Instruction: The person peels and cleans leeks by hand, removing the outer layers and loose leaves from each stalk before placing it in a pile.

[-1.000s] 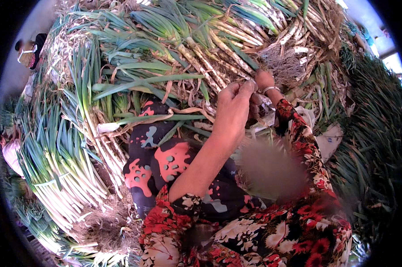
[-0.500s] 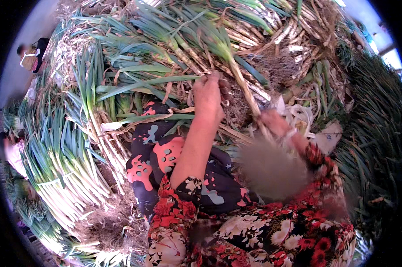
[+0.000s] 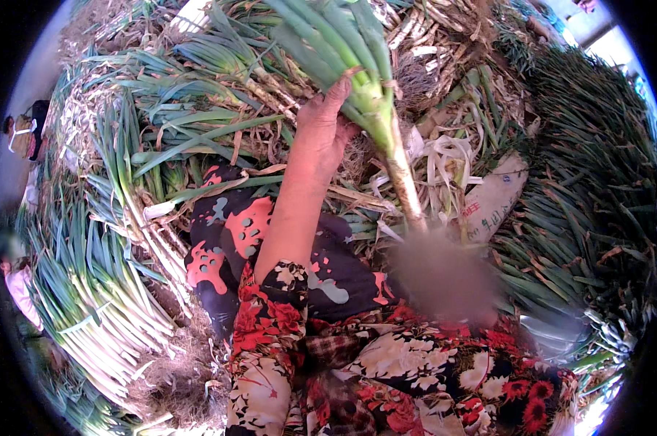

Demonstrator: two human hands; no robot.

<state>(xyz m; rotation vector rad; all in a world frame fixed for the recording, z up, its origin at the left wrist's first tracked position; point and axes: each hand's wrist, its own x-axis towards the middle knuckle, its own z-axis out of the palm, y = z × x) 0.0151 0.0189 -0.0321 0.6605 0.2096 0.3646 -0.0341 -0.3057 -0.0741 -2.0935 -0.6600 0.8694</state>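
A thick green onion (image 3: 397,171) stands tilted before me, its broad green leaves fanning out at the top and its pale, brownish stalk running down. My left hand (image 3: 325,123) is closed at the base of the leaves, with the thumb along the near side and the fingers mostly hidden behind. The lower end of the stalk goes into a grey blurred patch. That blur also covers my right hand, so its fingers do not show. Dry peeled leaves (image 3: 448,163) lie in a pale heap just beyond the stalk.
Unpeeled green onions (image 3: 234,54) lie piled ahead. To the left is a row of white-stemmed onions (image 3: 103,320) with tangled roots (image 3: 179,374). A dense bank of green leaves (image 3: 590,167) fills the right side, beside a pale printed sack (image 3: 496,196). Other people (image 3: 30,131) are at the far left.
The green onion has come nearer and more upright. My left hand has moved from beside the onion to its leaf base. My right hand has slipped behind the blurred patch.
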